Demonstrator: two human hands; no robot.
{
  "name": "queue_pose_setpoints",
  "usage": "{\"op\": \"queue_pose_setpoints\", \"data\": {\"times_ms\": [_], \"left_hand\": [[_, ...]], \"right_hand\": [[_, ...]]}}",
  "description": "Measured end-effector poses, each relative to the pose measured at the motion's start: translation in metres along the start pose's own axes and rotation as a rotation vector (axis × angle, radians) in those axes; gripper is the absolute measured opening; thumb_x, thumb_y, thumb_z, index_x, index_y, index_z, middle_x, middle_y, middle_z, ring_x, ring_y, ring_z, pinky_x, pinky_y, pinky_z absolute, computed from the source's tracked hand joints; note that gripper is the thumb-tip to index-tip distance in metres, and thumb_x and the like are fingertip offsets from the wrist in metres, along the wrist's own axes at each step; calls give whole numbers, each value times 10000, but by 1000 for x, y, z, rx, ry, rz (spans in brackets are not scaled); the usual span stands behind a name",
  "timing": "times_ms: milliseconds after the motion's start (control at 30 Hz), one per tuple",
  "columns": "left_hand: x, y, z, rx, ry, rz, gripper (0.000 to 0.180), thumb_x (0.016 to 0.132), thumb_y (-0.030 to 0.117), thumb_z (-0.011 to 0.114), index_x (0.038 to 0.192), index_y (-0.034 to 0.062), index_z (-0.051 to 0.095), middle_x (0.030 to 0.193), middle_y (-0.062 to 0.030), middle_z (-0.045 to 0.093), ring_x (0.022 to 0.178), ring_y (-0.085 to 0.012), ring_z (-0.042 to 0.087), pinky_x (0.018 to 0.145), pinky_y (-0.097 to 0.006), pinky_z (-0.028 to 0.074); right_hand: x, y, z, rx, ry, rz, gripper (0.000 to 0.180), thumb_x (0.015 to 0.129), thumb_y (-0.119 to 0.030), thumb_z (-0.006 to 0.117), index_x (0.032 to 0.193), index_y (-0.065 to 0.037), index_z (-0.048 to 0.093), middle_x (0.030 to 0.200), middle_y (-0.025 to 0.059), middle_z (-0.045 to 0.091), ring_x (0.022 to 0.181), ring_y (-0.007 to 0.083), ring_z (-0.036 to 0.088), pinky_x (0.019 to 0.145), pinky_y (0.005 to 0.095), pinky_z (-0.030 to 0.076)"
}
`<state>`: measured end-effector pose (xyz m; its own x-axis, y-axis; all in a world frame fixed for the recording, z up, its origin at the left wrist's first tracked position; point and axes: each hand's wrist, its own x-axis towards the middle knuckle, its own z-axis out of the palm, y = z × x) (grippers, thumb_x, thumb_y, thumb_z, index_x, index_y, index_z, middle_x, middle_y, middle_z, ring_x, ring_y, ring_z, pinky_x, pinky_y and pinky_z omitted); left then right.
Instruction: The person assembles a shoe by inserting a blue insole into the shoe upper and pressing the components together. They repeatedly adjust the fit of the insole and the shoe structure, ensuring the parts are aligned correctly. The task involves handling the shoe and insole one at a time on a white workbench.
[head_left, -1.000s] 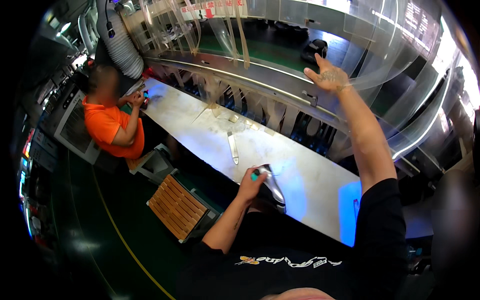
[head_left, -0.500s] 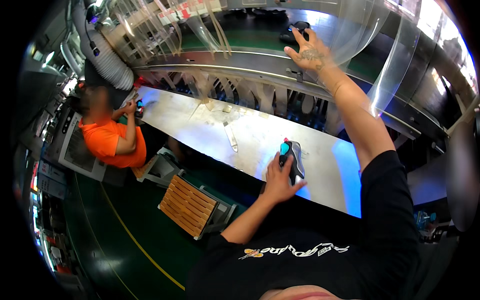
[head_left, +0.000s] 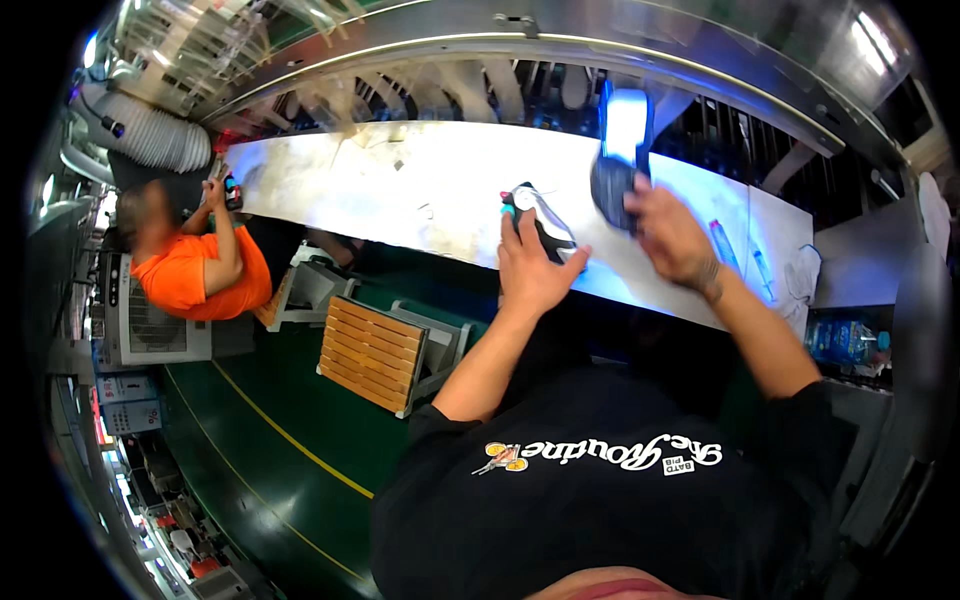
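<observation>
Evidently, left fingers (head_left: 509, 243) clasp the shoe (head_left: 549, 232) beyond them, right fingers (head_left: 648, 206) a dark object (head_left: 611, 186).

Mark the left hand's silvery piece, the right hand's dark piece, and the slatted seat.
Silvery piece (head_left: 548, 220): head view, silver side.
Dark piece (head_left: 611, 190): head view, rounded black end.
Slatted seat (head_left: 370, 351): head view, middle wooden slats.

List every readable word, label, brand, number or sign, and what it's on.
Black T-shirt: white chest lettering, upside down, legible; wording withheld.
Pale boxes, far left: print too small to read.
Plastic bottle, right: label too small.
Shoe under left hand: none readable.
Dark shoe at right hand: blurred, none readable.
</observation>
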<state>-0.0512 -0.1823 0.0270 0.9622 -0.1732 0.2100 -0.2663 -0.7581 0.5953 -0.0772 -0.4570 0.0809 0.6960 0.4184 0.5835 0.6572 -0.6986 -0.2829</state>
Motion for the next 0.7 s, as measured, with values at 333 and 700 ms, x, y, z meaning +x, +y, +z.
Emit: {"op": "queue_pose_setpoints", "data": {"times_ms": [333, 700], "left_hand": [[2, 0, -50, -85, -463, 218, 856, 767, 191, 824, 1524, 26, 461, 1588, -341, 430, 1558, -515, 338, 1235, -558, 374], [-18, 75, 16, 202, -413, 694, 604, 862, 322, 820, 1330, -27, 665, 1374, -199, 609, 1366, -404, 530, 1138, -530, 458]], "right_hand": [[-121, -79, 8, 242, -74, 274, 251, 885, -125, 806, 1098, -42, 703, 1209, 124, 736, 1277, 336, 653, 1129, 522, 488], [-93, -27, 28, -22, -31, 456, 371, 925, -136, 740, 1295, -126, 728, 1354, 87, 689, 1378, 337, 551, 1181, 501, 423]]}}
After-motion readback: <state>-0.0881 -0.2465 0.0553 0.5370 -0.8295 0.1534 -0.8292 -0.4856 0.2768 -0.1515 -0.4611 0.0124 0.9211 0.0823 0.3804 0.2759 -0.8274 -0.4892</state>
